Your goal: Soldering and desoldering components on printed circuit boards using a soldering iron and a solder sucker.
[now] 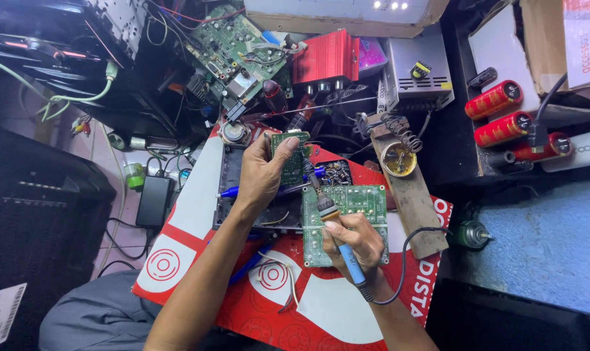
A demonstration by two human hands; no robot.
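Note:
My left hand (259, 174) holds a small green circuit board (290, 156) upright by its edge, above a dark chassis (233, 188). My right hand (356, 242) grips a blue-handled soldering iron (337, 234), its tip pointing up at the small board's lower right edge. A larger green circuit board (366, 205) lies flat under my right hand. Both rest on a red and white printed sheet (178, 247).
A wooden soldering stand (405, 188) with a coil spring and a round tin sits to the right. Behind lie a red finned heatsink (327, 57), another green board (239, 45), a metal power supply (417, 78) and three red capacitors (509, 120). A black adapter (154, 200) and cables lie left.

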